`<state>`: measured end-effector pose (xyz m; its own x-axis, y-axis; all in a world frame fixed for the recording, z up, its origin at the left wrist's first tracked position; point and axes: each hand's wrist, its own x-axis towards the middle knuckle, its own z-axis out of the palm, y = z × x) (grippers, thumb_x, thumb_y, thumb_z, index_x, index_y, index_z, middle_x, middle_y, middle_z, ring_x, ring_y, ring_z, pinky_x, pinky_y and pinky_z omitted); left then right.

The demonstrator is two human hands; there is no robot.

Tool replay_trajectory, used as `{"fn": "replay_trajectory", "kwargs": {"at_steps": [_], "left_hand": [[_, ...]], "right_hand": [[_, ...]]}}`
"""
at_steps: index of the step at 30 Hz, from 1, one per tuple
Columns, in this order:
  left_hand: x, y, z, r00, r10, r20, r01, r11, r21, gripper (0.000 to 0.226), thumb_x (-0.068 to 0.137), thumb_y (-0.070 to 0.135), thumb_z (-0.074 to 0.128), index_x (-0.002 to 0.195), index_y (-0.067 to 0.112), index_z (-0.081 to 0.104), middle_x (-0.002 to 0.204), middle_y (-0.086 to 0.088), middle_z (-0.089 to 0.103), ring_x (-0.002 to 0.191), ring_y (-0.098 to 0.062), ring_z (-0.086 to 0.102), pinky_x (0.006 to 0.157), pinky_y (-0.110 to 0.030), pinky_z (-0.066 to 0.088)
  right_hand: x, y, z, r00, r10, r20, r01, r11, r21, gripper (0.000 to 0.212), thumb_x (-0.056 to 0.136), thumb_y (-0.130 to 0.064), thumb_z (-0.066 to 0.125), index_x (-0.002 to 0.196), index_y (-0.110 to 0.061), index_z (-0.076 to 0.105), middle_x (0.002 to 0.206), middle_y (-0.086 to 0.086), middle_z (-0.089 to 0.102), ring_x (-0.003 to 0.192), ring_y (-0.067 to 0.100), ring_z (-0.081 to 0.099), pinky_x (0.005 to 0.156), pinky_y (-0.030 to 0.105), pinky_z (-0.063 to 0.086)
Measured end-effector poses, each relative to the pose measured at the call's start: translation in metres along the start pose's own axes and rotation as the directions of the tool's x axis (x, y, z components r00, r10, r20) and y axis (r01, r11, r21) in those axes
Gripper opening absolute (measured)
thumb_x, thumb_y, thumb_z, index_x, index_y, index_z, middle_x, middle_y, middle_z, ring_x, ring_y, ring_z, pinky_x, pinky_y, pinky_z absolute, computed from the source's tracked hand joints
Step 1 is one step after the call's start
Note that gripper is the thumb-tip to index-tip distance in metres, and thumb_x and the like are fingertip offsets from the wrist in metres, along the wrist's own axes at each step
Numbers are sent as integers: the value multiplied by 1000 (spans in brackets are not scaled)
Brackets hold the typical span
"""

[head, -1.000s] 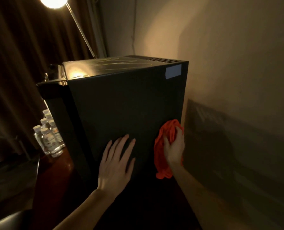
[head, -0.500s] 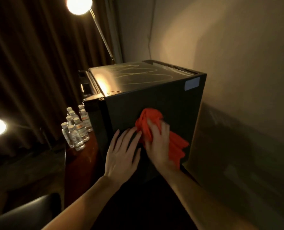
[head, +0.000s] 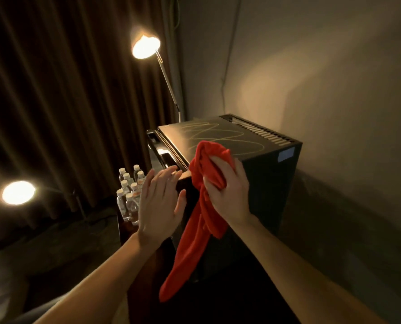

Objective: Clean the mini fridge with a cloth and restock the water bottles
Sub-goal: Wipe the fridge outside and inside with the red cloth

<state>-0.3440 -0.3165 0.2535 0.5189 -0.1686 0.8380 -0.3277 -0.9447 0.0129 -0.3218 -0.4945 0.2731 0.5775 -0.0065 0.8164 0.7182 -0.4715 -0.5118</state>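
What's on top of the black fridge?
Looping streaks show on the fridge top, with vent slots at the back. The right hand presses a red cloth on the near edge, hiding what's underneath.

Dark wooden table (head: pixel 123 232): mini fridge (head: pixel 265 183), water bottles (head: pixel 129 195)

Hotel-room vibes are given off: mini fridge (head: pixel 260 174) mid-frame, water bottles (head: pixel 129 195) stocked beside it, heavy curtains (head: pixel 54 101) upper left.
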Motion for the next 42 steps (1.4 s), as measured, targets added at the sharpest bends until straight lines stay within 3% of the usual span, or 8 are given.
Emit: {"fn": "replay_trajectory", "kwargs": {"at_steps": [8, 14, 20, 24, 29, 34, 37, 42], "left_hand": [[75, -71, -6, 999, 42, -25, -45, 985, -167, 33, 96, 29, 49, 118, 9, 63, 119, -6, 65, 115, -22, 58, 107, -36, 38], [103, -115, 20, 988, 146, 48, -126, 948, -293, 34, 97, 38, 45, 111, 15, 66, 111, 0, 69, 107, -18, 62, 99, -34, 44], [112, -126, 46, 950, 284, 132, -218, 902, -374, 31, 97, 40, 46, 107, 18, 66, 108, 2, 68, 105, -17, 63, 97, -33, 46], [117, -122, 62, 941, 295, 162, -206, 885, -418, 33, 97, 42, 45, 107, 18, 66, 109, 3, 69, 107, -16, 63, 98, -35, 48], [123, -107, 78, 925, 349, 152, -245, 851, -465, 30, 98, 39, 47, 105, 18, 67, 107, 3, 69, 105, -15, 64, 95, -34, 50], [135, -98, 88, 915, 361, 178, -230, 832, -505, 29, 97, 42, 48, 109, 22, 65, 108, 6, 68, 103, -13, 63, 92, -32, 50], [145, -101, 95, 902, 389, 187, -246, 819, -518, 32, 96, 45, 46, 111, 23, 64, 109, 7, 68, 103, -13, 62, 92, -31, 49], [167, -109, 117, 901, 395, 178, -234, 789, -568, 29, 95, 45, 51, 110, 23, 63, 108, 7, 67, 103, -14, 62, 91, -30, 46]], "right_hand": [[85, -40, 33, 995, 14, 100, 21, 940, -340, 44, 88, -39, 67, 127, -23, 55, 126, 1, 56, 110, 16, 56, 94, 32, 51], [103, -50, 66, 937, 277, 214, -122, 832, -542, 46, 89, -39, 65, 132, -30, 53, 131, 1, 55, 119, 19, 51, 99, 36, 49], [109, -36, 66, 879, 453, 148, -279, 740, -612, 37, 85, -33, 70, 120, -25, 63, 115, 3, 54, 109, 19, 50, 98, 32, 48], [109, -25, 44, 829, 556, 59, -380, 638, -670, 41, 84, -30, 68, 124, -22, 61, 123, 6, 51, 114, 24, 50, 98, 33, 43], [108, -20, 38, 778, 607, 161, -344, 625, -701, 49, 83, -41, 64, 128, -23, 57, 127, 8, 46, 120, 27, 42, 99, 38, 43], [114, -18, 49, 763, 605, 227, -308, 650, -695, 42, 85, -43, 61, 122, -25, 55, 126, 5, 39, 117, 25, 37, 94, 36, 44], [120, -11, 53, 786, 592, 177, -340, 653, -677, 43, 82, -32, 66, 123, -26, 52, 122, 7, 40, 115, 25, 38, 95, 34, 43], [130, 10, 51, 840, 539, -59, -418, 576, -702, 42, 75, -20, 71, 113, -24, 54, 111, 4, 48, 109, 24, 49, 89, 25, 39]]}}
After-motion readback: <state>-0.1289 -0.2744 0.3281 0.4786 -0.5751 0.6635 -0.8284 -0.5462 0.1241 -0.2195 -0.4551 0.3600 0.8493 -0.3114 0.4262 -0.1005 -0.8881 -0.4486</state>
